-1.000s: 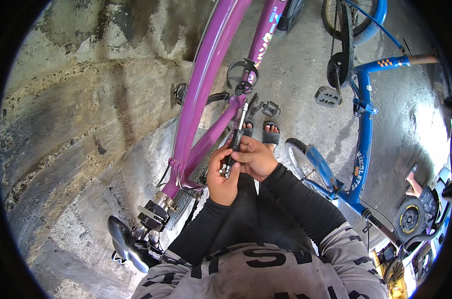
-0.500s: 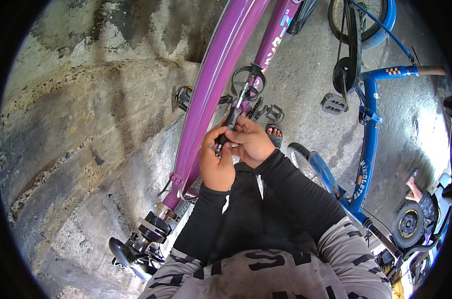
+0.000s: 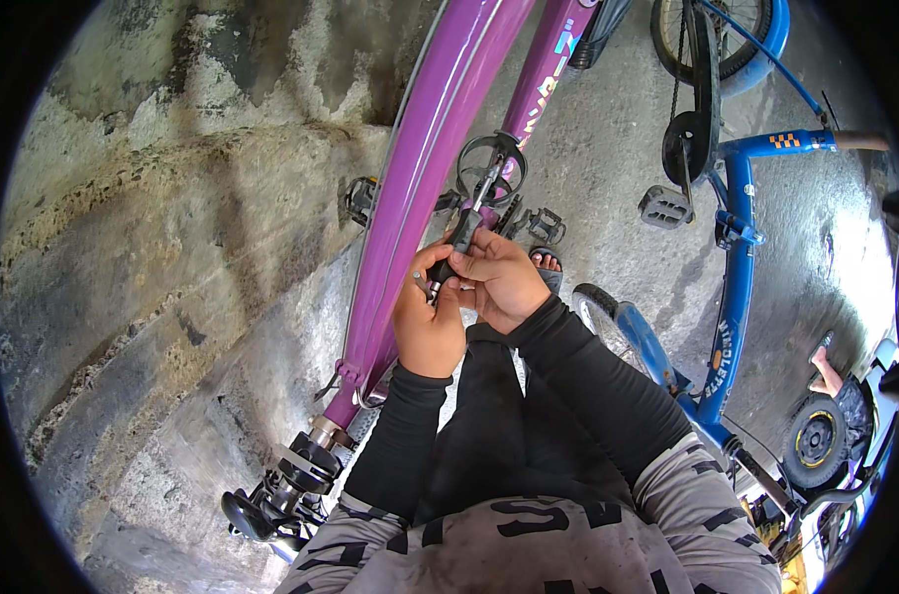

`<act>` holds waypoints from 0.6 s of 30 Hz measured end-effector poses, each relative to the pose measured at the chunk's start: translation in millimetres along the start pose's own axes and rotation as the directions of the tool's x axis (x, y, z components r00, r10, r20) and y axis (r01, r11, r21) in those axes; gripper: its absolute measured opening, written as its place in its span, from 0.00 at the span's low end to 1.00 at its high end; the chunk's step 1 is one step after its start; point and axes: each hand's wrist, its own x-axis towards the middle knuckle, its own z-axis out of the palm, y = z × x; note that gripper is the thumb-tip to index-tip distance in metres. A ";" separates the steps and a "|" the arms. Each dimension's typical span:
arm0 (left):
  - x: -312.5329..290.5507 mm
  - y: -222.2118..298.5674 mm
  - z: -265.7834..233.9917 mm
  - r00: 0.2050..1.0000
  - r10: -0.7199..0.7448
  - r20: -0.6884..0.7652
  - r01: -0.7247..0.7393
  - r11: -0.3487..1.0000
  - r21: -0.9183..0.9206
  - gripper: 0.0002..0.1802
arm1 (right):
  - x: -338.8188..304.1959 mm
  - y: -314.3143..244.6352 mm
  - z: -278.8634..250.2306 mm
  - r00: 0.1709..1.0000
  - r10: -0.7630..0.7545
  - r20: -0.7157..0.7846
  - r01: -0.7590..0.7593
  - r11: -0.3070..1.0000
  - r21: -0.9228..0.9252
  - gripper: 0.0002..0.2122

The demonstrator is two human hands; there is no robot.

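Note:
Both hands meet around a black-handled tool [image 3: 464, 230] with a silver shaft, like a screwdriver. Its shaft points up toward a black bottle cage [image 3: 492, 166] on the purple bicycle frame [image 3: 425, 168]. My right hand [image 3: 504, 282] is closed, with its thumb and fingers pinching the handle from the right. My left hand [image 3: 428, 322] curls around the lower end of the handle, beside the purple tube. Small silver metal parts [image 3: 432, 287] show between the left fingers; I cannot tell whether they belong to the tool. The shaft's tip is hard to make out against the cage.
Pedals [image 3: 546, 226] stick out on both sides of the purple frame. A blue bicycle [image 3: 737, 267] stands to the right. Along the left runs a rough concrete wall [image 3: 192, 228]. A spare wheel [image 3: 814, 443] and another person's leg [image 3: 826, 371] are at far right.
Both hands keep hold of the tool in nearly the same place. My left hand has shifted very slightly left. The bicycle's lower-left end sits slightly differently in view.

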 end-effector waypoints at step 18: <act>-0.1 1.9 2.1 0.999 0.031 0.028 -0.032 0.998 0.048 0.18 | -4.3 -0.2 -2.7 0.999 -0.016 0.034 0.016 1.000 -0.008 0.11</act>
